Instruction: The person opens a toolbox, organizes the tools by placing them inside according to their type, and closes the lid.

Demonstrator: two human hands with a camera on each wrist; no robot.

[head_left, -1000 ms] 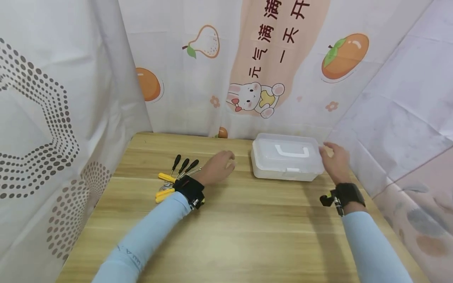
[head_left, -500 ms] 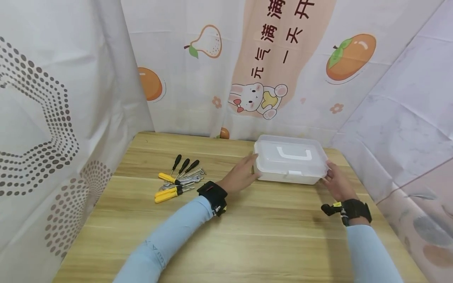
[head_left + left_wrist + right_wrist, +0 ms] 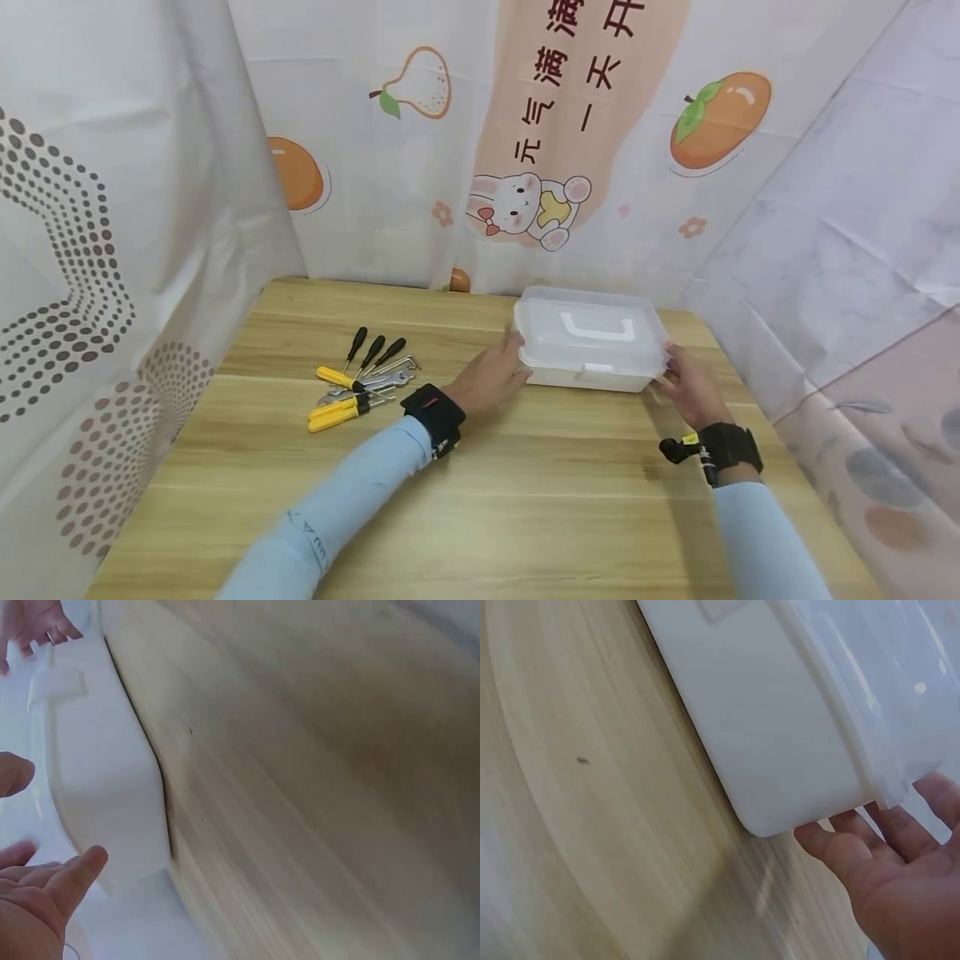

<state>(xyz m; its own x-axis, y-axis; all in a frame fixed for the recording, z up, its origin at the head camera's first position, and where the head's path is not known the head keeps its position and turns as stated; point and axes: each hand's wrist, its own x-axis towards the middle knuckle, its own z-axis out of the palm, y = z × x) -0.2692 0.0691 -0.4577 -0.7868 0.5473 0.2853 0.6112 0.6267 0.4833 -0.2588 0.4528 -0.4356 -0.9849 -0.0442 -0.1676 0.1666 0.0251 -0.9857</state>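
A white plastic toolbox [image 3: 581, 377], with a translucent lid and white top handle [image 3: 600, 327], lies flat near the back of the table. My left hand [image 3: 487, 379] holds its left end. In the left wrist view a thumb tip [image 3: 15, 774] shows by the lid and other fingers [image 3: 79, 877] by the end wall. On the opposite end, my right hand [image 3: 693, 387] grips the box; in the right wrist view its fingers [image 3: 832, 847] bend against the end wall below the lid rim. The front latch [image 3: 598, 367] is down. The far fingertips are partly hidden.
Left of the box lie several screwdrivers with black handles [image 3: 372, 352] and yellow handles [image 3: 335, 414], wrenches [image 3: 390, 380] and a hex key [image 3: 411, 361]. A printed curtain [image 3: 375, 208] hangs behind the wooden table [image 3: 525, 500], with more cloth along both sides.
My left hand has moved right from beside the tools to the box's left end. My right hand has come in to its right end. The box has shifted slightly towards me.
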